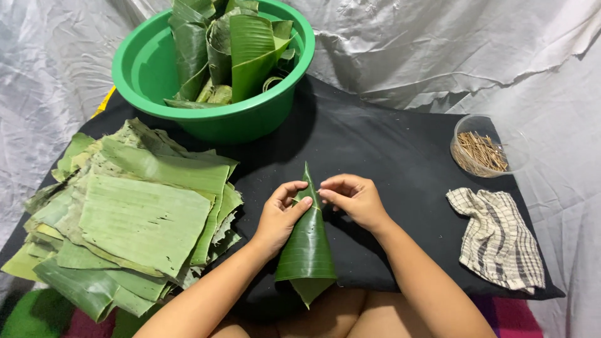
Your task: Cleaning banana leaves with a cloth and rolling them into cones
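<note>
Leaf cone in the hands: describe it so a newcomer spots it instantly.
Start at the black cloth covering the work surface; at its near edge, between the flat leaf stack and the checked rag, sits the leaf cone. Left hand and right hand pinch its tip. It is the only rolled, dark glossy leaf on the cloth.

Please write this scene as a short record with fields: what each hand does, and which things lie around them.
left hand: left hand grips the dark green banana-leaf cone on its left side
right hand: right hand pinches near the cone's upper part, beside the seam
cone: tip points away from the person
surface: black cloth mat
left of hands: stack of flat pale green leaf sheets
far left: round green plastic basin with rolled leaves
right: clear bowl of thin brown sticks; checked cloth
</note>
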